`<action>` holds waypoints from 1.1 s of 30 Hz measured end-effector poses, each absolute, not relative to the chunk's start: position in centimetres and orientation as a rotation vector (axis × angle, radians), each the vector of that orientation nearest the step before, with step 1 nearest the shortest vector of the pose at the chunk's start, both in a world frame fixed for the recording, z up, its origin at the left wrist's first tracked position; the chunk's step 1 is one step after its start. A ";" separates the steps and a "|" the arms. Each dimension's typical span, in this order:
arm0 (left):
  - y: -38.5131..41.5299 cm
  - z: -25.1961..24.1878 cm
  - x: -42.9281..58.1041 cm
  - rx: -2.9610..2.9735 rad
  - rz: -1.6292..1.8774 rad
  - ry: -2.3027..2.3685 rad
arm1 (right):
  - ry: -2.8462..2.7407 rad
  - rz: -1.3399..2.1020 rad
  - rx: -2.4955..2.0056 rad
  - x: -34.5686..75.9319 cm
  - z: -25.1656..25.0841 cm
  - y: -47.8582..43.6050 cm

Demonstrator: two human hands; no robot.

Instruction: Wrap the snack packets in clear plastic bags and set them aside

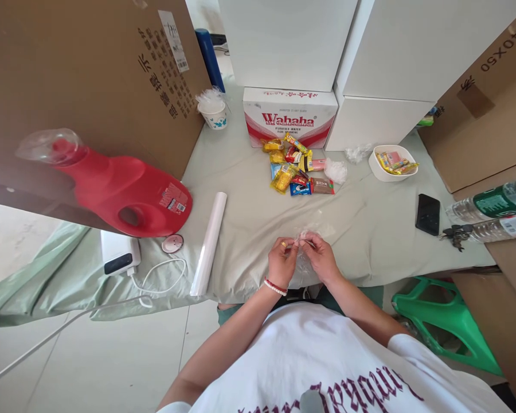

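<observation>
Near the front edge of the cloth-covered table, my left hand (pixel 282 261) and my right hand (pixel 321 256) meet fingertip to fingertip. Both pinch a thin, crumpled piece of clear plastic film (pixel 301 268). Part of it shows below the fingers and a faint patch lies beyond them; whether it is a bag or a sheet I cannot tell. Beyond the hands sits a pile of wrapped snacks (pixel 286 176) in yellow, red, blue and brown packets. A balled-up clear plastic wad (pixel 336 171) touches the pile's right side.
Left stand a white roll (pixel 209 244), a red jug (pixel 129 192), a power bank (pixel 119 252) with cable and a paper cup (pixel 214 112). A Wahaha carton (pixel 290 117) is behind. Right are a white snack bowl (pixel 393 172), a phone (pixel 427 214) and bottles (pixel 494 202).
</observation>
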State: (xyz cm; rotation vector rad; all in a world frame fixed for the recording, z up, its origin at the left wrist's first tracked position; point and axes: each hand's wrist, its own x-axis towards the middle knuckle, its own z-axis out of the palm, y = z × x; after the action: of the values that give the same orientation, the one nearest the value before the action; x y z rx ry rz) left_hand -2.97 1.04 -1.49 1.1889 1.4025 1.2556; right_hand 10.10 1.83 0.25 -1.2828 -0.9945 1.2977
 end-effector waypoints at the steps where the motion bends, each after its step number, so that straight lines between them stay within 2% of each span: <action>1: 1.1 -1.6 -3.1 1.110 1.252 1.396 | -0.989 1.281 -1.302 10.2 0.2 1.9; 7: 2.2 -2.1 -3.8 0.579 1.269 1.390 | -0.741 1.482 -1.232 11.0 1.0 2.2; 14: 4.5 -2.6 -6.6 0.642 1.288 1.635 | -0.600 1.639 -1.262 14.4 0.9 3.0; 25: 5.5 -2.4 -12.2 1.272 0.959 2.049 | -0.988 1.591 -1.574 20.3 -0.3 8.3; 28: 4.9 -3.1 -11.9 1.668 0.961 2.170 | -1.047 1.573 -1.600 20.5 -0.4 9.0; 33: 4.3 -3.7 -11.6 2.437 0.950 1.645 | -1.000 1.567 -1.644 20.2 0.4 9.3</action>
State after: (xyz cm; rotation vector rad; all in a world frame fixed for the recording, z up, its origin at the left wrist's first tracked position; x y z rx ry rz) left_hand -11.55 4.28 -3.73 2.4366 1.6455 0.9496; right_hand 20.19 9.26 0.38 -1.6442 -1.0004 1.5671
